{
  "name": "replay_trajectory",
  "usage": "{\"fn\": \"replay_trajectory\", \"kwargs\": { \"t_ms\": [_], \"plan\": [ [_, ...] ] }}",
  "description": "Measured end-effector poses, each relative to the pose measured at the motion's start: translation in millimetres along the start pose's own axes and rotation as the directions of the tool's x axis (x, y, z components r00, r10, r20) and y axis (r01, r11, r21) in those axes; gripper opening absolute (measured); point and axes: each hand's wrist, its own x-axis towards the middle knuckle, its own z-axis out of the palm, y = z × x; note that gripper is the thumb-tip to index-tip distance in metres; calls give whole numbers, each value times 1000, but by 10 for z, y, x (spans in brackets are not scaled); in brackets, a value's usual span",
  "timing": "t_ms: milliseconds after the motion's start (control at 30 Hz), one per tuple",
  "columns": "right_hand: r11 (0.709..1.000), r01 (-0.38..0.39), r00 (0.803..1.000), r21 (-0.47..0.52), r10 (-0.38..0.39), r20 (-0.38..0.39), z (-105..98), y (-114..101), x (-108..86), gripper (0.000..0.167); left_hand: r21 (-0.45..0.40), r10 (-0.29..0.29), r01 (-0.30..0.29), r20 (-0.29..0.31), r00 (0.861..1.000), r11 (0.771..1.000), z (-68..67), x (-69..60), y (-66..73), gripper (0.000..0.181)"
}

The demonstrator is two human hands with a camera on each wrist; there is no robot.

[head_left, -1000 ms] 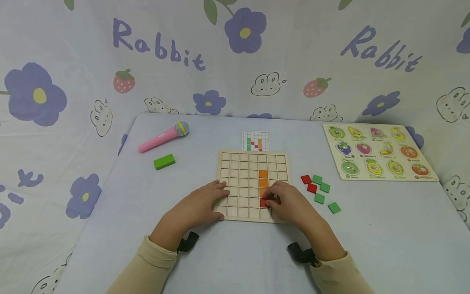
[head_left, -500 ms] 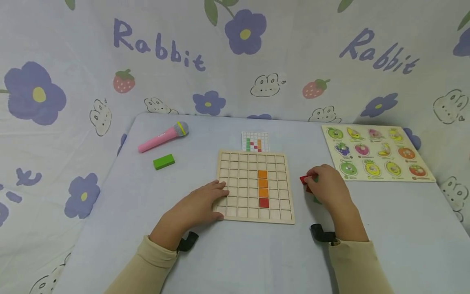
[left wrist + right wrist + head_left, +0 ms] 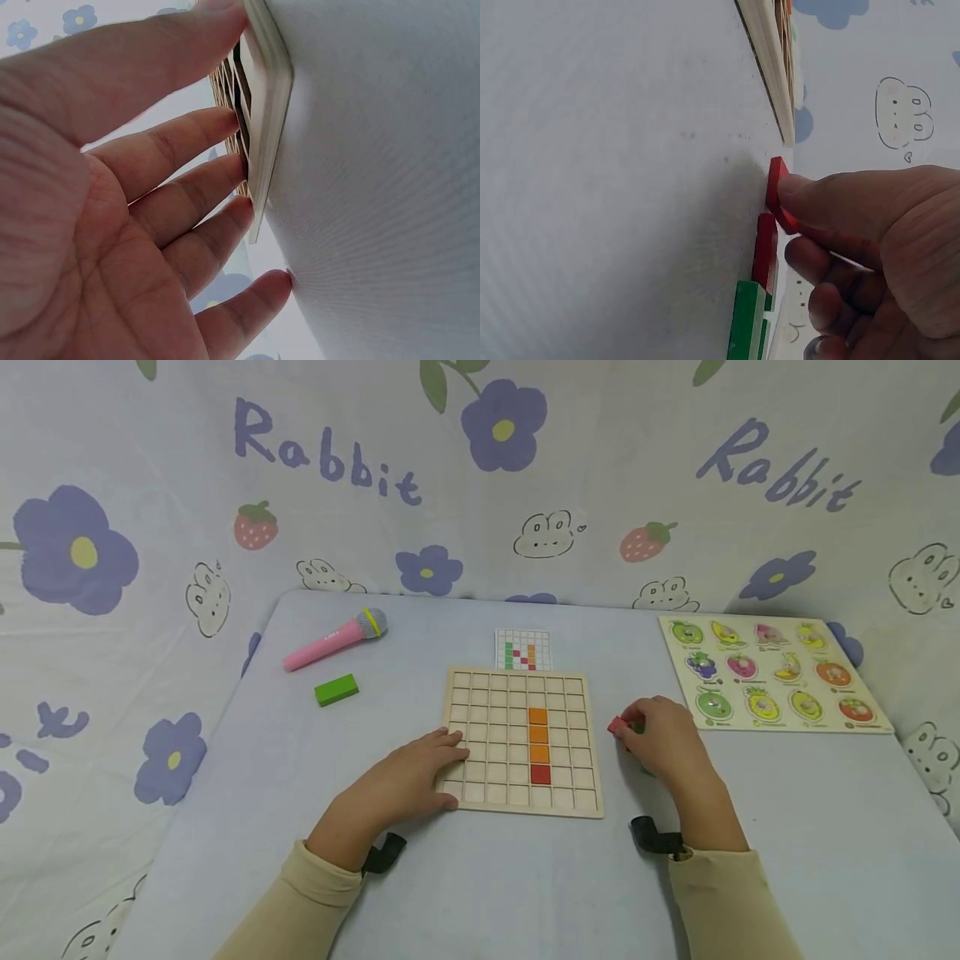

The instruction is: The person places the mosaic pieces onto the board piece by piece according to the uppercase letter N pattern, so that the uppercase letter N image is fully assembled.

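Note:
A wooden grid board (image 3: 495, 771) lies mid-table, with three orange tiles (image 3: 538, 735) above a red tile (image 3: 540, 774) in one column. My left hand (image 3: 405, 777) rests on its left edge, fingers spread; in the left wrist view the thumb and fingertips of that hand (image 3: 142, 202) touch the board's side (image 3: 271, 112). Right of the board, my right hand (image 3: 663, 739) pinches a red tile (image 3: 617, 725), seen tilted between thumb and finger in the right wrist view (image 3: 775, 184). Another red tile (image 3: 764, 251) and green tiles (image 3: 745, 322) lie beside it, mostly hidden by the hand in the head view.
A small pattern card (image 3: 522, 649) lies behind the board. Back left are a pink microphone (image 3: 330, 643) and a green block (image 3: 336, 690). A fruit puzzle board (image 3: 772, 681) lies at the back right. A patterned cloth (image 3: 480, 527) hangs behind the table.
My right hand has left the red tile in the board's column and moved right to the loose tiles, where it now pinches a red one. My left hand has stayed on the board.

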Motion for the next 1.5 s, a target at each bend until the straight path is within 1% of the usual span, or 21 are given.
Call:
{"fn": "replay_trajectory", "kwargs": {
  "t_ms": [167,300,367,433,533,633,700,900,1133,1333,1400,1500],
  "plan": [
    [996,-25,999,84,21,46,-9,-75,-28,18,3,0,0,0,1000,1000,6,2,3,71],
    [993,-28,998,118,22,56,-25,-263,-99,11,2,0,0,1,1000,1000,5,-2,5,71],
    [990,4,998,138,-14,67,1,-408,-135,9,1,1,-1,2,1000,1000,3,-3,2,71],
    [985,46,994,166,-62,93,49,-567,-165,7,1,3,-3,1,1000,1000,0,-3,0,71],
    [973,120,979,197,-149,137,167,-786,-180,5,-3,6,-6,0,1000,1000,-4,-1,-4,71],
    [964,172,965,202,-206,162,279,-940,-167,4,-9,8,-8,1,1000,1000,-6,2,-5,71],
    [963,190,960,190,-223,168,334,-1002,-150,5,-9,4,-4,2,1000,1000,-5,4,-4,71],
    [968,199,959,150,-224,175,405,-1089,-99,8,-3,2,-2,4,1000,1000,-21,-3,14,71],
    [972,209,958,110,-226,178,427,-1112,-86,9,-3,7,-7,6,1000,1000,-32,-13,23,72],
    [959,249,940,137,-274,204,449,-1078,-94,8,-7,9,-9,2,1000,1000,-34,-17,22,72],
    [951,275,933,138,-299,201,461,-1063,-94,8,-8,10,-10,1,1000,1000,-32,-17,21,71],
    [947,296,930,123,-315,191,483,-1042,-94,8,-8,9,-9,4,1000,1000,-31,-15,22,71]
  ]
}}
